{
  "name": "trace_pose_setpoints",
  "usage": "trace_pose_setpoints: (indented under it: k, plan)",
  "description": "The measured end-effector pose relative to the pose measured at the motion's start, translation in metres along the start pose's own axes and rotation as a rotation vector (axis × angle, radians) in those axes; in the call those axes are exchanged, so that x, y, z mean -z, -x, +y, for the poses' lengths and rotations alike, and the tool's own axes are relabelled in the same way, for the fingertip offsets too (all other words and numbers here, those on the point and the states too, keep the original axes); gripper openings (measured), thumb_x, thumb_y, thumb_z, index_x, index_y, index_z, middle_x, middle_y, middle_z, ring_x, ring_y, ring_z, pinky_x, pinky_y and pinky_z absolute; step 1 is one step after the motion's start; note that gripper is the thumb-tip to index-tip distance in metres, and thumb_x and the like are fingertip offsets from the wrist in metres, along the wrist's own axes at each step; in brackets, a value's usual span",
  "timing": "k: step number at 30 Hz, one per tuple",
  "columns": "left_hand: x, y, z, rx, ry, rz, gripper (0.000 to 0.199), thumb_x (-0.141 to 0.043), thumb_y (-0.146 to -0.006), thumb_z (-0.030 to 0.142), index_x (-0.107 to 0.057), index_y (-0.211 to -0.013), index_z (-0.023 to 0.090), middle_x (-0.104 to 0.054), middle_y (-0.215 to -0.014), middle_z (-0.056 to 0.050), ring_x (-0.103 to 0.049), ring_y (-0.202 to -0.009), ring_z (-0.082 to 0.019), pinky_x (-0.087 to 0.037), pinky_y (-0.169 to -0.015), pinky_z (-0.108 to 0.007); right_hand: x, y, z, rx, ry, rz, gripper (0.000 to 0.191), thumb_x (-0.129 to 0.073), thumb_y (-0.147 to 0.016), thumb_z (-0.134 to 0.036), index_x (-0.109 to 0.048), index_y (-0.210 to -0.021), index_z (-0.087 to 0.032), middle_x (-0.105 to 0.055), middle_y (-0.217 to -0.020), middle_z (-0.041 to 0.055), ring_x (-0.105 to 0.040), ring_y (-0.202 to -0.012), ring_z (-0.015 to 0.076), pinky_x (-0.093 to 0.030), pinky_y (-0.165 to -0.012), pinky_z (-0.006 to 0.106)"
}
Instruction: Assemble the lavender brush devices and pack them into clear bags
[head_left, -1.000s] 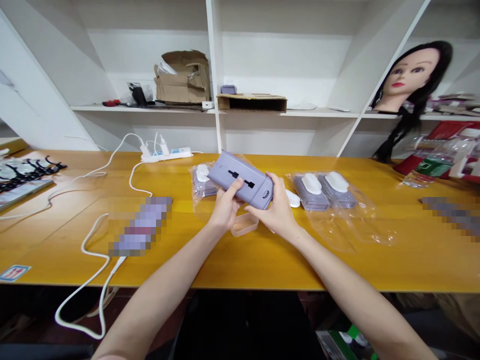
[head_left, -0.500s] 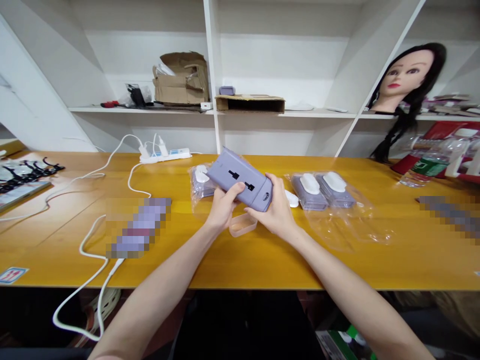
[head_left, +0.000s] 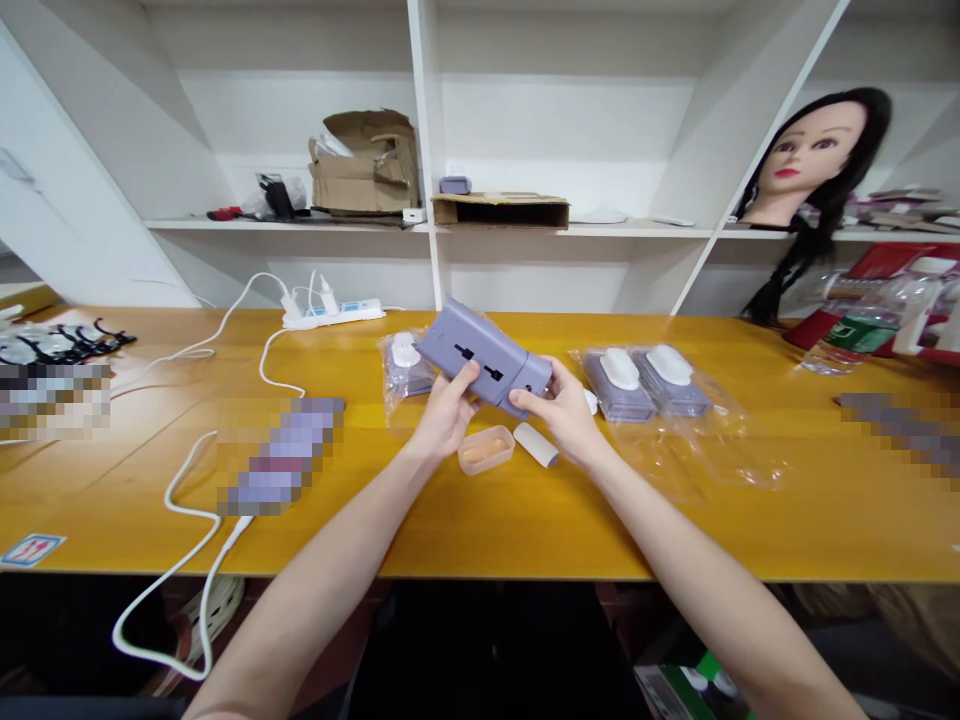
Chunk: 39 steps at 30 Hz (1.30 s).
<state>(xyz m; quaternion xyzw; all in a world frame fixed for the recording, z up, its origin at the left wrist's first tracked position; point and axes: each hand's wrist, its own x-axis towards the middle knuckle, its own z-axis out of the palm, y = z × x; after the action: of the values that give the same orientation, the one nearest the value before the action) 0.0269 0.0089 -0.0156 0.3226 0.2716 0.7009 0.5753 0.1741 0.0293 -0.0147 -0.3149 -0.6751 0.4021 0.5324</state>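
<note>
Since the earlier frame, the right hand (head_left: 562, 412) has shifted toward the end of the lavender universal travel adapter (head_left: 480, 356), and a pale cylindrical piece (head_left: 535, 444) now lies on the table just below that hand. The adapter is held in the air above a yellow-orange wooden table (head_left: 750, 530), tilted with its socket face and black slots turned up. The left hand (head_left: 446, 415) grips its lower edge, with the fingers (head_left: 459, 385) together and clamped on the casing. The right hand's fingers (head_left: 534, 402) are also together, clamped around the far end. Directly beneath the hands sits a small clear plastic tray (head_left: 485, 450), with the pale piece just beside it. To the left, a clear bag (head_left: 397, 385) holds a lavender item with a white part. To the right, two similar lavender packs (head_left: 634, 385) rest on loose clear plastic. Farther left, a white power strip (head_left: 330, 314) carries plugged-in white cables, and one white cable (head_left: 166, 497) loops off the table edge. A pixelated blur (head_left: 281, 455) hides an object on the table. White shelves behind hold a torn cardboard box (head_left: 364, 165), and a mannequin head with long dark braided hair (head_left: 810, 150) stands at the right.
</note>
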Motion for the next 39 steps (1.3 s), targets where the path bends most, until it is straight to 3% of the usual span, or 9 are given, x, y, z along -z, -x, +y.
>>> trace_pose_setpoints:
  k: [4, 9, 11, 13, 16, 19, 24, 30, 39]
  plan:
    - [-0.008, 0.008, -0.001, 0.049, 0.079, -0.082, 0.036, -0.070, -0.073, 0.034, -0.056, -0.106, 0.030, -0.065, -0.106, 0.001, -0.062, -0.091, -0.016, -0.050, -0.082, -0.035, -0.003, 0.005, 0.009, 0.317, 0.387, 0.108, 0.047, -0.064, -0.071, -0.020, -0.046, -0.115, -0.021, -0.060, -0.111, 0.0096, -0.059, -0.101, 0.0241, -0.050, -0.087, 0.044]
    - [-0.012, 0.010, 0.003, 0.146, 0.260, -0.029, 0.034, -0.056, -0.082, 0.045, -0.061, -0.099, 0.016, -0.068, -0.102, -0.007, -0.062, -0.098, -0.019, -0.049, -0.089, -0.033, -0.002, 0.011, 0.015, 0.735, 0.783, -0.050, 0.050, -0.048, -0.079, -0.010, -0.044, -0.126, -0.023, -0.047, -0.132, 0.0135, -0.041, -0.128, 0.0274, -0.037, -0.102, 0.051]
    - [-0.009, 0.008, 0.005, 0.118, 0.277, -0.003, 0.031, -0.057, -0.081, 0.037, -0.062, -0.102, 0.015, -0.069, -0.100, -0.007, -0.062, -0.102, -0.020, -0.046, -0.095, -0.034, -0.004, 0.012, 0.012, 0.680, 0.817, -0.090, 0.062, -0.058, -0.078, -0.024, -0.035, -0.135, -0.024, -0.033, -0.144, 0.0154, -0.029, -0.135, 0.0314, -0.032, -0.104, 0.056]
    - [-0.007, 0.006, 0.007, 0.053, 0.281, -0.025, 0.033, -0.057, -0.077, 0.028, -0.060, -0.107, 0.016, -0.069, -0.104, -0.006, -0.059, -0.109, -0.022, -0.043, -0.099, -0.036, -0.008, 0.014, 0.008, 0.524, 0.792, -0.075, 0.093, -0.070, -0.068, -0.040, -0.018, -0.144, -0.022, -0.019, -0.149, 0.0184, -0.020, -0.139, 0.0348, -0.029, -0.105, 0.059]
    - [-0.007, 0.006, 0.008, -0.028, 0.274, -0.062, 0.039, -0.054, -0.073, 0.023, -0.059, -0.112, 0.017, -0.068, -0.109, -0.006, -0.055, -0.116, -0.022, -0.040, -0.102, -0.037, -0.016, 0.015, 0.006, 0.285, 0.699, -0.021, 0.120, -0.077, -0.056, -0.049, -0.002, -0.145, -0.019, -0.024, -0.145, 0.0213, -0.026, -0.136, 0.0357, -0.031, -0.104, 0.058]
    - [-0.009, 0.008, 0.008, -0.007, 0.248, -0.019, 0.038, -0.055, -0.072, 0.025, -0.059, -0.109, 0.016, -0.068, -0.108, -0.007, -0.054, -0.117, -0.024, -0.041, -0.101, -0.038, -0.022, 0.017, 0.005, 0.148, 0.625, 0.007, 0.110, -0.075, -0.059, -0.047, -0.009, -0.143, -0.019, -0.037, -0.136, 0.0203, -0.039, -0.127, 0.0351, -0.039, -0.098, 0.056]
    - [-0.009, 0.009, 0.012, -0.141, 0.154, -0.017, 0.037, -0.062, -0.072, 0.038, -0.062, -0.103, 0.018, -0.067, -0.110, -0.007, -0.054, -0.116, -0.024, -0.043, -0.098, -0.036, -0.024, 0.020, -0.001, 0.153, 0.607, -0.013, 0.085, -0.071, -0.062, -0.037, -0.023, -0.130, -0.020, -0.044, -0.122, 0.0163, -0.054, -0.106, 0.0307, -0.049, -0.082, 0.048]
    - [-0.010, 0.010, 0.010, -0.138, 0.115, -0.044, 0.029, -0.059, -0.069, 0.027, -0.064, -0.095, 0.017, -0.070, -0.095, -0.004, -0.057, -0.111, -0.024, -0.043, -0.098, -0.034, -0.020, 0.023, -0.009, 0.123, 0.672, -0.021, 0.082, -0.070, -0.062, -0.040, -0.022, -0.124, -0.019, -0.045, -0.114, 0.0153, -0.055, -0.097, 0.0300, -0.049, -0.075, 0.047]
    - [-0.015, 0.015, 0.005, -0.085, 0.161, -0.049, 0.029, -0.055, -0.071, 0.032, -0.064, -0.094, 0.016, -0.071, -0.089, -0.006, -0.064, -0.098, -0.026, -0.048, -0.092, -0.039, -0.012, 0.014, -0.009, 0.236, 0.675, 0.007, 0.075, -0.073, -0.057, -0.038, -0.028, -0.115, -0.022, -0.047, -0.106, 0.0103, -0.056, -0.093, 0.0278, -0.049, -0.075, 0.044]
